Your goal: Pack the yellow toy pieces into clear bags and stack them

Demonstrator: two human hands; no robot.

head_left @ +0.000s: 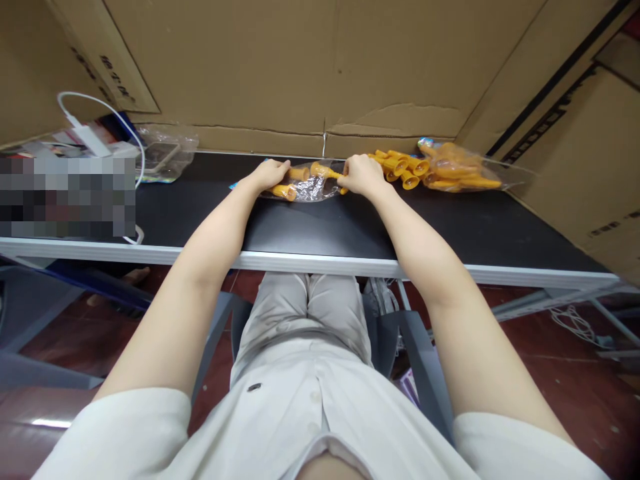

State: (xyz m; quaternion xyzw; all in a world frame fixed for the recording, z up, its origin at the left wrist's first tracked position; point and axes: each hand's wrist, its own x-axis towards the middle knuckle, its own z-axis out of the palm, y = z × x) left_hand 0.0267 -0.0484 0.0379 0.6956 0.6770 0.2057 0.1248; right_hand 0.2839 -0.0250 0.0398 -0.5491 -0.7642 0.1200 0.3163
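Observation:
A clear plastic bag (311, 192) lies on the black tabletop in front of me, with a few yellow horn-shaped plastic pieces in it. My left hand (269, 175) grips the bag's left end, where a bit of blue shows. At the bag's right end, my right hand (362, 175) is closed around the narrow end of a yellow horn-shaped piece (324, 171), whose flared end points left. Whether the right fingers also pinch the plastic is hidden. Just right of that hand lies a pile of loose yellow horn-shaped pieces (399, 164).
Another clear bag (457, 167) full of yellow pieces rests at the right, near the cardboard wall (240, 67). On the left are a clear package (165, 157), a white charger with cable (93, 139) and a blurred-out area. The table's pale front edge (320, 262) crosses above my lap.

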